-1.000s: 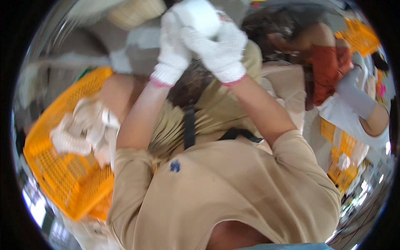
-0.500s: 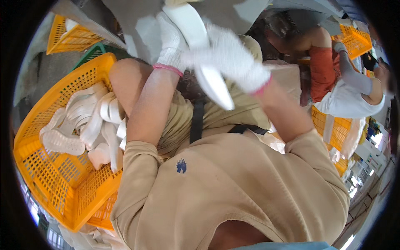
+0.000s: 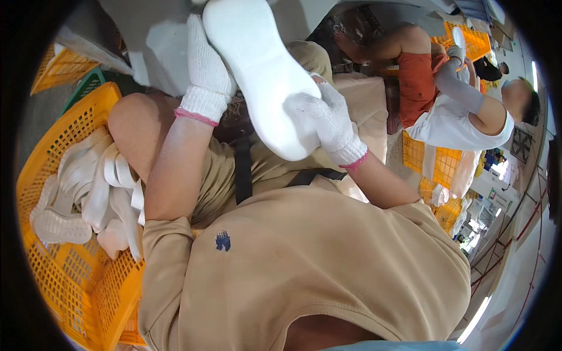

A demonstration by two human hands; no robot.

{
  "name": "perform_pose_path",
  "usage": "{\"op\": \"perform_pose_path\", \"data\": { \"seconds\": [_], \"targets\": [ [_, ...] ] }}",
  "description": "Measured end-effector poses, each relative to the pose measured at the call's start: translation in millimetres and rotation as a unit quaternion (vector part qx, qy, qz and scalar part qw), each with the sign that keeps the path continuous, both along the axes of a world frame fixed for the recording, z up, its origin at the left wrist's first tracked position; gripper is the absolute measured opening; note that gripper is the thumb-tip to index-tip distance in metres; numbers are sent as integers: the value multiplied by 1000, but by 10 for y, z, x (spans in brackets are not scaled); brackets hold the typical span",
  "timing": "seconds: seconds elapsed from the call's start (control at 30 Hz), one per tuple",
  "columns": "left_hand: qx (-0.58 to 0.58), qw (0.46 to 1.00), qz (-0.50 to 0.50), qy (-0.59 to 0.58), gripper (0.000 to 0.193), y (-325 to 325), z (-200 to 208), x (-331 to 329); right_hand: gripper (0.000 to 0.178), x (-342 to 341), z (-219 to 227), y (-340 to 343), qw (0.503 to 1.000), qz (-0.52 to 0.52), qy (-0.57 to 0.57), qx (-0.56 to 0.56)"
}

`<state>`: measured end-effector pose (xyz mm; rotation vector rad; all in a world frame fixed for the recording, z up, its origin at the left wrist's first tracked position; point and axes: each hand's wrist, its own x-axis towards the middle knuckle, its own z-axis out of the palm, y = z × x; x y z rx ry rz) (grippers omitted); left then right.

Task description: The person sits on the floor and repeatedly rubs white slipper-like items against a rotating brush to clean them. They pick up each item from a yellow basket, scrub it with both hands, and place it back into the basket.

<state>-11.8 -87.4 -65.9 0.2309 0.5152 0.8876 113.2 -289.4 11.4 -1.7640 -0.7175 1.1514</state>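
Workshop floor with orange crates (image 3: 70,281); a white sole (image 3: 263,76) is held up over the lap.
The sole's long axis runs from upper left to lower right, its flat face toward the camera, one rounded end up at the top, the other low by the right hand (image 3: 331,120). That gloved grip is clamped on the lower end. The left hand (image 3: 206,70), gloved too, closes on the upper left edge. More soles (image 3: 88,193) lie in the crate at left. Another person (image 3: 456,111) works beyond.

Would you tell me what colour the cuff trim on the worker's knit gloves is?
Pink, edging white gloves on the left hand and right hand; clearest in the head view.
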Motion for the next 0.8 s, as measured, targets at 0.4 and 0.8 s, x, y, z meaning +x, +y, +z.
{"op": "perform_pose_path", "data": {
  "seconds": [0.4,0.8],
  "targets": [
    [474,698,-49,534,33,-40,622,-1465,49,950,234,-563,957,-28,-287,-21],
    [-89,405,203,887,67,395,-235,-6908,20,2646,-466,-2656,588,490,-588,-262]
  ]
}}
